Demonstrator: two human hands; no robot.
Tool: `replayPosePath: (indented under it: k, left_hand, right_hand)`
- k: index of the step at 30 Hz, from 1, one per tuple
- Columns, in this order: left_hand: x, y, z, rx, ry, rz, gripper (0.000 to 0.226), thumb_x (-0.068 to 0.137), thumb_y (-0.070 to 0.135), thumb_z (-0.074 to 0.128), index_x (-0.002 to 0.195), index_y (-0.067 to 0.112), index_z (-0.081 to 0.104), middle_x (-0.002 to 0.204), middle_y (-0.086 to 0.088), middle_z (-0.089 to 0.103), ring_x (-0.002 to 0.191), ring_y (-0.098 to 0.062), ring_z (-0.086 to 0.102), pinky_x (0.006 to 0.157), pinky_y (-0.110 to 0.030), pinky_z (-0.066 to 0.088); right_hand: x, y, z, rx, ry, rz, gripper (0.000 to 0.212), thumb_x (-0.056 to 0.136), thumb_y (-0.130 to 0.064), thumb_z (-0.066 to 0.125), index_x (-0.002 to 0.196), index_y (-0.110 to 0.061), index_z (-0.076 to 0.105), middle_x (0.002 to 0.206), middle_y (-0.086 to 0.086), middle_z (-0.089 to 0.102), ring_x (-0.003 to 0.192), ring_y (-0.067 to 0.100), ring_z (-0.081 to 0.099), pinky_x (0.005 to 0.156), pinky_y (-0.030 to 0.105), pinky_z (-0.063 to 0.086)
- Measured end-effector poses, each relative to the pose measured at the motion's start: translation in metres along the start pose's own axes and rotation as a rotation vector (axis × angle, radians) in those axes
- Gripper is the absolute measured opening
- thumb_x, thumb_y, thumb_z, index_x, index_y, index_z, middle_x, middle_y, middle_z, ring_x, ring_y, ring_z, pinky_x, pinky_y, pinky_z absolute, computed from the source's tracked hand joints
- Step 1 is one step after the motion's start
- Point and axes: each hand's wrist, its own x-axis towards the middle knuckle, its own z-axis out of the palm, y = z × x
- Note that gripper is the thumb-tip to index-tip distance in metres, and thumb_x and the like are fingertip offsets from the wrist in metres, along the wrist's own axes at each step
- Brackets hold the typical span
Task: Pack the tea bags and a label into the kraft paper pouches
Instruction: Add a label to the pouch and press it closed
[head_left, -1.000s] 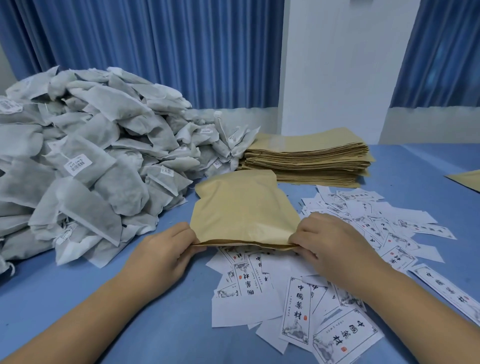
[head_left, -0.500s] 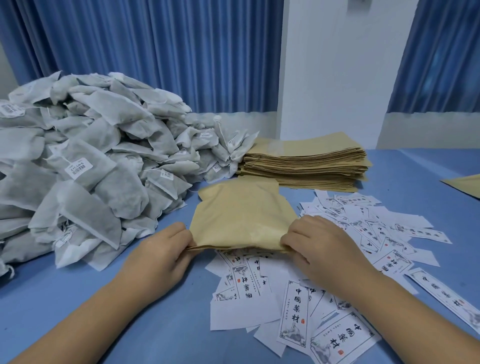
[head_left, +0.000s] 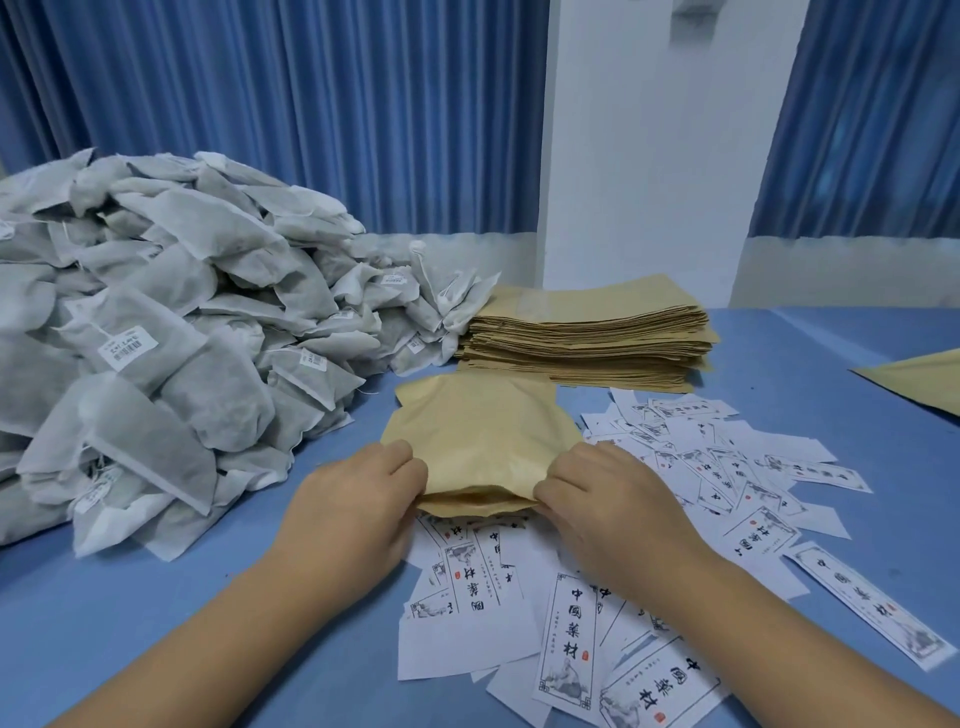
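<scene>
Dozens of grey-white tea bags (head_left: 156, 338) lie heaped at the left of the frame, covering the blue counter (head_left: 130, 623) from its left edge almost to the centre; a few show small printed stickers. Just right of the heap, in the lower middle, the left hand (head_left: 358, 514) curls its fingers round the near left corner of a kraft paper pouch (head_left: 478, 436) and grips it. The pouch lies at the centre of the frame, puffed rather than flat, with its near edge over loose labels (head_left: 753, 467). The right hand (head_left: 613, 504), fingers bent, pinches the pouch's near right corner. Behind the pouch, in the upper middle, a stack of flat pouches (head_left: 587, 338) sits on the counter, its left end touching the heap of tea bags. The white labels, printed with black characters and small red seals, are scattered from under both hands out to the lower right. At the right edge, the corner of another kraft sheet (head_left: 924, 382) shows. Blue curtains (head_left: 311, 130) and a white pillar (head_left: 649, 156) fill the top of the frame.
</scene>
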Motion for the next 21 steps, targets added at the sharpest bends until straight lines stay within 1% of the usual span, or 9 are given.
replayPosePath:
  k: [3,6,8,10,11,14,17,19,21]
  left_hand:
    - [0.008,0.008,0.003,0.017,0.007,0.029,0.030,0.051,0.005,0.083,0.069,0.012,0.060,0.067,-0.001,0.054,0.056,-0.026,0.053,0.040,-0.032,0.038]
    - [0.016,0.014,0.004,0.082,0.004,0.082,0.031,0.047,0.007,0.085,0.059,0.014,0.058,0.059,0.001,0.050,0.050,-0.023,0.051,0.040,-0.024,0.024]
    - [0.019,0.016,0.004,0.080,0.007,0.093,0.033,0.046,0.007,0.086,0.056,0.015,0.055,0.058,0.002,0.048,0.048,-0.022,0.050,0.041,-0.021,0.020]
    - [0.020,0.017,0.004,0.071,0.013,0.106,0.033,0.047,0.007,0.085,0.058,0.014,0.055,0.059,0.002,0.048,0.049,-0.023,0.050,0.040,-0.021,0.019]
    - [0.020,0.018,0.004,0.073,0.017,0.114,0.032,0.047,0.007,0.084,0.060,0.013,0.055,0.060,0.001,0.049,0.049,-0.023,0.050,0.040,-0.022,0.020]
    - [0.023,0.027,0.006,0.097,0.012,0.098,0.030,0.049,0.010,0.085,0.065,0.015,0.059,0.064,0.002,0.052,0.053,-0.022,0.053,0.040,-0.026,0.024]
    - [0.032,0.039,0.008,0.125,-0.018,0.127,0.032,0.051,0.025,0.090,0.063,0.019,0.061,0.062,0.004,0.053,0.053,-0.020,0.054,0.041,-0.026,0.028]
    - [0.037,0.044,0.008,0.134,-0.025,0.182,0.036,0.045,0.022,0.091,0.055,0.018,0.057,0.057,0.003,0.049,0.048,-0.020,0.051,0.041,-0.023,0.022]
    - [0.040,0.045,0.007,0.130,-0.025,0.195,0.038,0.040,0.017,0.090,0.052,0.017,0.054,0.056,0.003,0.048,0.046,-0.019,0.049,0.041,-0.020,0.017]
  right_hand:
    - [0.001,0.000,0.004,-0.004,0.022,0.029,0.026,0.047,0.010,0.075,0.061,-0.007,0.063,0.061,0.003,0.053,0.054,0.024,0.048,0.047,0.029,0.041]
    - [-0.001,0.000,0.005,-0.034,0.025,0.057,0.024,0.051,0.007,0.077,0.063,-0.008,0.063,0.062,0.004,0.053,0.055,0.024,0.049,0.048,0.029,0.041]
    - [-0.002,0.001,0.004,-0.039,0.033,0.052,0.019,0.058,0.002,0.077,0.066,-0.009,0.065,0.064,0.003,0.055,0.057,0.024,0.051,0.051,0.031,0.043]
    - [-0.001,0.002,0.002,-0.035,0.042,0.010,0.006,0.071,-0.007,0.073,0.071,-0.011,0.068,0.067,0.001,0.058,0.060,0.024,0.053,0.054,0.032,0.044]
    - [0.000,0.001,0.001,-0.044,0.045,-0.016,0.004,0.075,-0.011,0.070,0.071,-0.012,0.068,0.067,0.000,0.059,0.060,0.023,0.053,0.054,0.032,0.044]
    - [0.002,0.000,0.002,-0.078,0.063,-0.048,0.012,0.066,-0.006,0.075,0.064,-0.014,0.065,0.061,-0.002,0.053,0.054,0.021,0.048,0.052,0.030,0.039]
    - [0.001,0.000,0.003,-0.091,0.080,-0.043,0.016,0.063,-0.004,0.074,0.061,-0.015,0.063,0.058,-0.002,0.048,0.051,0.021,0.044,0.051,0.028,0.035]
    - [0.000,0.002,0.002,-0.092,0.076,-0.035,0.016,0.064,-0.005,0.074,0.061,-0.015,0.062,0.058,-0.002,0.048,0.051,0.021,0.043,0.051,0.028,0.035]
    - [0.000,0.002,0.001,-0.087,0.064,-0.014,0.014,0.068,-0.007,0.075,0.063,-0.015,0.064,0.060,-0.002,0.051,0.052,0.021,0.046,0.051,0.029,0.035]
